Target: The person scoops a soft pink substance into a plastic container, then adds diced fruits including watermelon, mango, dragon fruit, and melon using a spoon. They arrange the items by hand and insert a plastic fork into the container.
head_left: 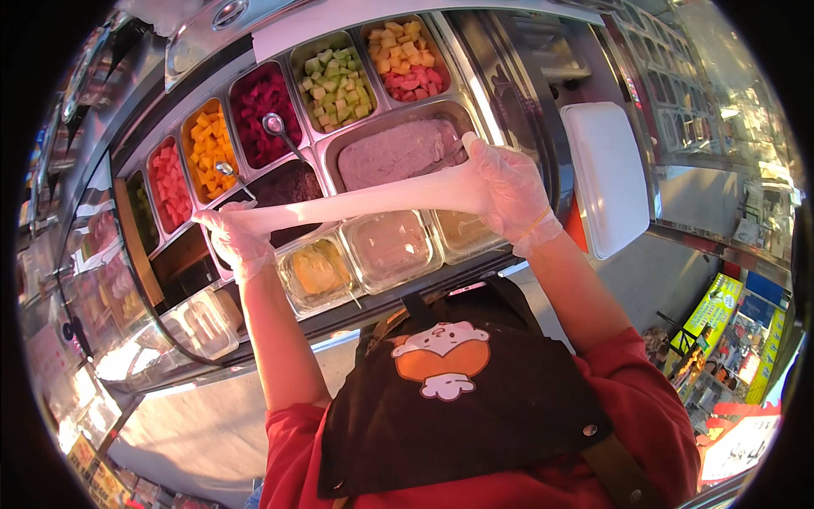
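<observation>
Over the metal trays [454,113], a pale strip [365,204] is already drawn out long, though not yet laid down or let go; the purple mass [398,154] beneath sits in its tray. The gloved left hand [237,242] pinches one end, the right hand [513,191] grips the other, slightly farther forward, forearms [280,339] well apart.

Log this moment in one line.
pale dough-like strip: stretched between hands; left hand: gloved, gripping; right hand: gloved, gripping; nearby: purple paste, orange fruit cubes

Tubs [397,278] before strip [365,203], fruit [333,83] in trays [341,41] behind
</observation>
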Demonstrator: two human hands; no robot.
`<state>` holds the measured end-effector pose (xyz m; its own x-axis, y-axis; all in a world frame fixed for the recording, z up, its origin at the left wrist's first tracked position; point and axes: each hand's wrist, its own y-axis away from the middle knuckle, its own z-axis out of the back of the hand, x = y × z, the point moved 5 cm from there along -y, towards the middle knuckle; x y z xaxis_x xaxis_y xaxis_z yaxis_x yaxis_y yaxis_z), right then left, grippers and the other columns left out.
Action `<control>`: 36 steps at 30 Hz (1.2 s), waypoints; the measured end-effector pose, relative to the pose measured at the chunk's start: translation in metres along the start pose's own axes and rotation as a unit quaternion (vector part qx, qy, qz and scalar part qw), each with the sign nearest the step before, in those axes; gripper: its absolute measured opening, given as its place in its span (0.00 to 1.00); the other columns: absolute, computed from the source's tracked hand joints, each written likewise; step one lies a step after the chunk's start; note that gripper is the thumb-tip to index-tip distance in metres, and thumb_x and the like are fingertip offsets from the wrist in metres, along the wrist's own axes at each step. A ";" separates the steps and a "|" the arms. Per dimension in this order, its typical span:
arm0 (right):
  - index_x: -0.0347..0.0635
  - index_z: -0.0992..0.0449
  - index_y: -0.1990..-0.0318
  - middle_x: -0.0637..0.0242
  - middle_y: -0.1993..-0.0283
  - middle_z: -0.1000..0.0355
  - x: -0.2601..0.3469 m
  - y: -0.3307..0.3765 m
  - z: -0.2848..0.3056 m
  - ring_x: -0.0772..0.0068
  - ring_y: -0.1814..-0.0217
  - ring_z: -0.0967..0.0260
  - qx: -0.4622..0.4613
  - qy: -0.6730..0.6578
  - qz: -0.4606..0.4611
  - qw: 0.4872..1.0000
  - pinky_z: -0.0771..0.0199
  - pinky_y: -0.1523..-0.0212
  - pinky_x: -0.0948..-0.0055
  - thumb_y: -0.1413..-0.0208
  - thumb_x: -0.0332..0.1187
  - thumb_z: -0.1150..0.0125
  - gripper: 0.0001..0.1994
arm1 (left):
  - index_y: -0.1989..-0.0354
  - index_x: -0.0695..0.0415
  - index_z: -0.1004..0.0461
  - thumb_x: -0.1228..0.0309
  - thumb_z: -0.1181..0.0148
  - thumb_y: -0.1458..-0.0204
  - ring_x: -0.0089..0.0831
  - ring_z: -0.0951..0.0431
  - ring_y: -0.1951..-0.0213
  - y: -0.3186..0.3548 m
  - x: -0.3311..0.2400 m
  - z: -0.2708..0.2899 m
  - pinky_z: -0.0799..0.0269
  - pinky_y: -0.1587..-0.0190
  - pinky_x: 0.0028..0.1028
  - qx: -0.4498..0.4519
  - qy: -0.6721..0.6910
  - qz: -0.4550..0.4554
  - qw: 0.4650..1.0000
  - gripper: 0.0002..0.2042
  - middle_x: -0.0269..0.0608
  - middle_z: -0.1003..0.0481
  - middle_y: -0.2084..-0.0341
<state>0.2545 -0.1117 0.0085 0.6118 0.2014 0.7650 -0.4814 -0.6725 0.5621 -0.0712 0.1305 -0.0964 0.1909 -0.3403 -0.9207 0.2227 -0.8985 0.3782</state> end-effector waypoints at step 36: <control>0.35 0.23 0.69 0.70 0.73 0.30 -0.063 0.022 -0.055 0.78 0.68 0.36 0.013 0.235 0.176 0.956 0.31 0.65 0.71 0.32 0.51 0.39 0.24 | 0.58 0.62 0.29 0.77 0.46 0.34 0.26 0.25 0.64 0.234 -0.023 -0.077 0.27 0.55 0.26 0.348 -0.229 -0.350 0.839 0.02 0.44 0.24 0.66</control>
<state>0.1713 -0.1004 -0.0098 0.0613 0.2530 0.9655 -0.5852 -0.7745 0.2401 0.0498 -0.0507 0.0210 -0.1762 0.4108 -0.8945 -0.5154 -0.8127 -0.2717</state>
